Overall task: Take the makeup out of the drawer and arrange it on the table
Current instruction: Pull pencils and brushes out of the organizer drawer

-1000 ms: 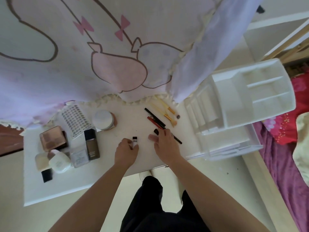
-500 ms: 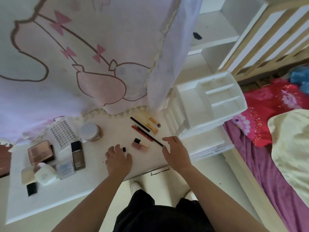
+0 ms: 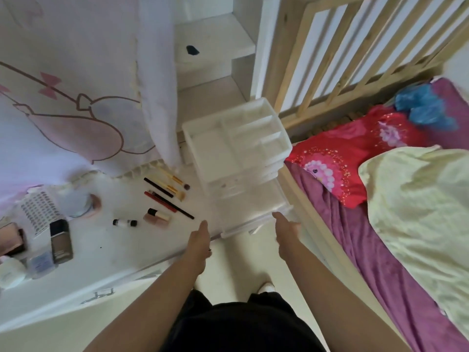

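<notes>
Both hands are off the pink bottle (image 3: 157, 216) and small tube (image 3: 124, 222), now lying on the table (image 3: 114, 252). Left hand (image 3: 200, 241) and right hand (image 3: 286, 229) reach flat and empty for the open drawer (image 3: 250, 208), which looks emptied, though blur hides detail.

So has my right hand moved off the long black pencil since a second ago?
Yes. The right hand has left the long black pencil and gone rightward to the front edge of the organizer's open drawer.
</notes>
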Demonstrator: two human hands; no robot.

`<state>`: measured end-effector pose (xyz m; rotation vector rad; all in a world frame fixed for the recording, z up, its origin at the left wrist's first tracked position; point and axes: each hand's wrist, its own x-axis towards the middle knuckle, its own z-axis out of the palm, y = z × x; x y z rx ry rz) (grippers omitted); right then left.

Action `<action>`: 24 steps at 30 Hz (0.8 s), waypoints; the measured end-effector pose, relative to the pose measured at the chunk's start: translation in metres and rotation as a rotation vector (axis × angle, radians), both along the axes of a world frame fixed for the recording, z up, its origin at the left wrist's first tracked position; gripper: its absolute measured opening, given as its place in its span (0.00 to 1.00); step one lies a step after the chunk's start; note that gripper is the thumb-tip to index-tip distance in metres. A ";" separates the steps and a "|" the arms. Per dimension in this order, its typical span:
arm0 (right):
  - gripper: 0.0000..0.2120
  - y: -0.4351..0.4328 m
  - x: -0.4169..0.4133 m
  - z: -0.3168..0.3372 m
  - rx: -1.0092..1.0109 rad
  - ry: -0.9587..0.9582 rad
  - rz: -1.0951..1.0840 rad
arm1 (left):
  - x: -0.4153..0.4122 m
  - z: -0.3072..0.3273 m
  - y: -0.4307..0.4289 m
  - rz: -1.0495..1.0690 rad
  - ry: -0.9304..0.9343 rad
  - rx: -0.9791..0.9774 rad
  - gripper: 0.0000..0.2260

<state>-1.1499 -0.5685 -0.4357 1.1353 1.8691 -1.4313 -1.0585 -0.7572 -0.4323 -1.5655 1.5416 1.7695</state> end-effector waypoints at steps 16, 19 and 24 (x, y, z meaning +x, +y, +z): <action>0.06 -0.014 -0.051 0.010 -0.551 0.012 -0.085 | -0.056 0.023 -0.001 0.597 0.179 0.479 0.34; 0.05 -0.021 -0.061 0.008 -0.571 0.007 -0.108 | -0.066 0.019 -0.009 0.650 0.175 0.505 0.43; 0.09 -0.042 -0.083 0.013 -0.642 0.029 -0.076 | -0.083 0.029 -0.018 0.803 0.297 0.583 0.47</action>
